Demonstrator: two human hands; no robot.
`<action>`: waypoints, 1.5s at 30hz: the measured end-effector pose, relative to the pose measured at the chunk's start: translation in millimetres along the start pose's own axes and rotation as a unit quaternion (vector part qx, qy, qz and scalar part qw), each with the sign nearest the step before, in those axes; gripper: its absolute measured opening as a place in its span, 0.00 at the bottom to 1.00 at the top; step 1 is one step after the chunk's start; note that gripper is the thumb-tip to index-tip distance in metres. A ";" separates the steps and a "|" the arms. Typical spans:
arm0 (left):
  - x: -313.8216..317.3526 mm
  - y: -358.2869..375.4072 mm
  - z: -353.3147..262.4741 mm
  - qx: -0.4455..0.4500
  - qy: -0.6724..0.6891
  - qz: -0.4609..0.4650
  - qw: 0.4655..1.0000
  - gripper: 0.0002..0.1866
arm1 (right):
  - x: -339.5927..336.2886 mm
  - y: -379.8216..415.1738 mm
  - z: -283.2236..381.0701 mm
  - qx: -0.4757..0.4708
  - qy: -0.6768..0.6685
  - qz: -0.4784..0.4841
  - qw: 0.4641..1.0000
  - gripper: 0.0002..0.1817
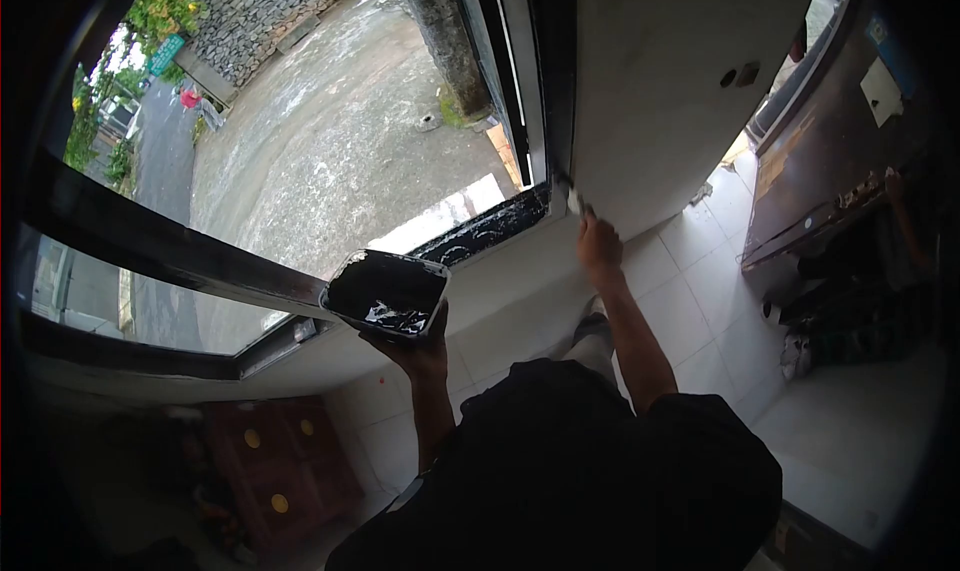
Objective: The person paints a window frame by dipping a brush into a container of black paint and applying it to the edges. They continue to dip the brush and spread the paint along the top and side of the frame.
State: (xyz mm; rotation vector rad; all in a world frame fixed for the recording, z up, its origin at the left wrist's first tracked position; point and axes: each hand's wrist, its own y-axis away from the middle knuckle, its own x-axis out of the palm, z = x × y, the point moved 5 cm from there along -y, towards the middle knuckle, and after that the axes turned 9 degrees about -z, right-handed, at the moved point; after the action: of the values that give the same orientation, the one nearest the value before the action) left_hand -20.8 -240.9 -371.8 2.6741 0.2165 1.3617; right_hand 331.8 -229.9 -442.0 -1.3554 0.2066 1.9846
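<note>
My left hand (418, 351) is closed around the underside of a plastic tub (440, 268), held tilted by the window sill. Glossy black paint (385, 291) coats the inside of the tub. My right hand (600, 244) grips a paintbrush (574, 201) with a pale handle. The brush's dark tip is at the lower corner of the black window frame (561, 101); whether the bristles touch it is hard to make out. Between both hands, the black lower sill (485, 227) looks shiny and wet in patches.
A pale wall (660, 101) with a socket runs right of the frame. White floor tiles (700, 291) lie below. A dark red cabinet (270, 461) stands lower left, a brown door-like panel (800, 171) on the right. Outside, a person in red headwear (200, 106) is near the road.
</note>
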 end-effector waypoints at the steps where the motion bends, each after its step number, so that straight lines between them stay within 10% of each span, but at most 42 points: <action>1: 4.2 3.3 -1.5 0.000 -0.005 -0.013 1.000 0.44 | -31.6 -11.8 17.6 -0.004 -0.014 -0.021 1.000 0.19; 3: 9.4 2.2 6.8 -0.004 -0.015 -0.026 1.000 0.44 | -80.0 -32.0 40.7 -0.029 -0.041 -0.083 0.995 0.20; 5: 19.7 8.3 -3.8 0.328 -0.365 -0.094 0.866 0.44 | -108.2 -33.5 52.1 -0.046 -0.057 -0.122 0.990 0.20; 6: 24.5 11.3 -11.1 0.329 -0.366 -0.092 0.865 0.44 | -125.7 -30.6 58.1 -0.059 -0.098 -0.183 0.976 0.20; 8: 25.0 8.7 -5.0 0.029 -0.043 -0.064 0.997 0.42 | -146.1 -28.1 68.3 -0.072 -0.139 -0.243 0.957 0.19; 13: 10.4 6.2 -5.1 0.132 -0.186 -0.090 0.969 0.43 | -104.0 -25.2 63.3 -0.101 -0.134 -0.279 0.946 0.22; 21: 12.1 6.2 -3.4 0.008 -0.041 -0.021 0.999 0.47 | 41.2 29.4 -21.4 -0.016 0.054 0.103 0.993 0.24; 34: -0.5 -5.0 -6.1 -0.025 -0.028 -0.009 0.999 0.45 | -191.2 -22.1 82.4 -0.126 -0.226 -0.336 0.905 0.24; 45: 16.2 -5.2 -7.1 -0.030 -0.021 0.010 0.999 0.49 | -64.5 17.4 25.7 -0.065 -0.063 -0.136 0.987 0.28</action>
State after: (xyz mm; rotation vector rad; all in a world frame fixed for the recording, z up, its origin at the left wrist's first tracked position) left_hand -17.5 -232.4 -355.8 2.6598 0.1439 1.2948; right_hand 314.1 -259.8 -379.4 -1.2581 -0.1610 1.8689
